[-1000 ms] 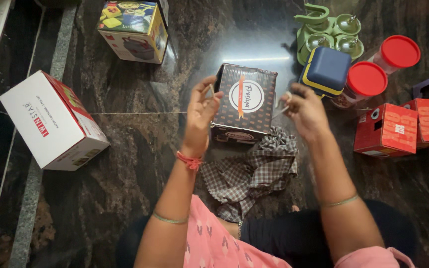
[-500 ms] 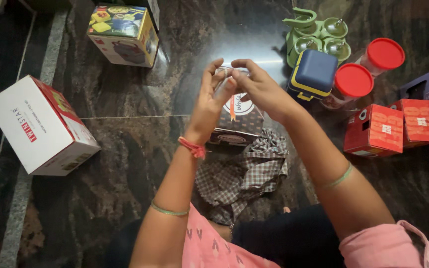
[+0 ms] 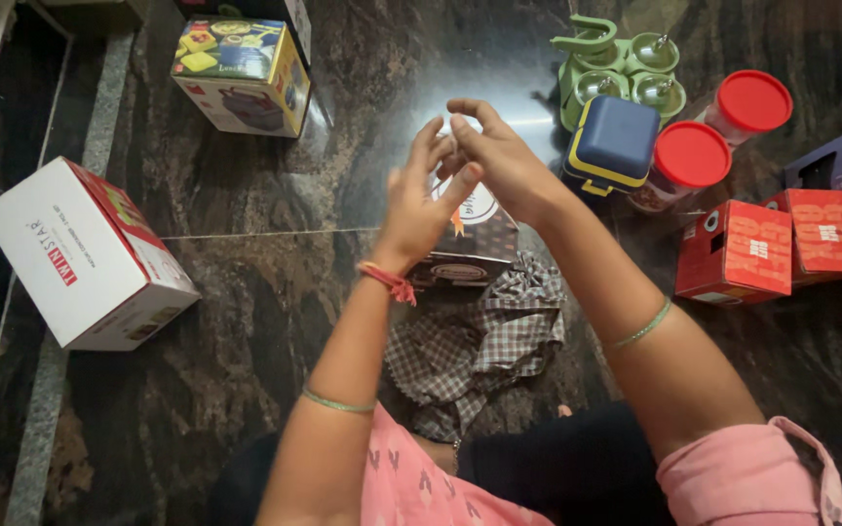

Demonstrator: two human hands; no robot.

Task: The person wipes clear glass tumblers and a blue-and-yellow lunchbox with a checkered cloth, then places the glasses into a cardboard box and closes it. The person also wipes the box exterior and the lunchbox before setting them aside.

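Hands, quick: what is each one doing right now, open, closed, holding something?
Left hand: open, fingers spread, nothing visibly held.
Right hand: fingers curled against the left's fingertips; whether it holds anything cannot be told.

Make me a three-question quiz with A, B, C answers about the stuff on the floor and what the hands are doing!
1. Where does the checked cloth lie?
A. on the white box
B. on the floor just in front of the dark patterned box
C. on the blue container

2. How many red-lidded jars are there?
A. two
B. four
C. none

3. How are the two hands placed?
A. flat on the floor
B. far apart
C. raised together above the dark patterned box

Answers:
1. B: the cloth is bunched against the near side of the dark patterned box.
2. A: one red-lidded jar stands beside another.
3. C: the left hand and right hand meet at the fingertips over the box.
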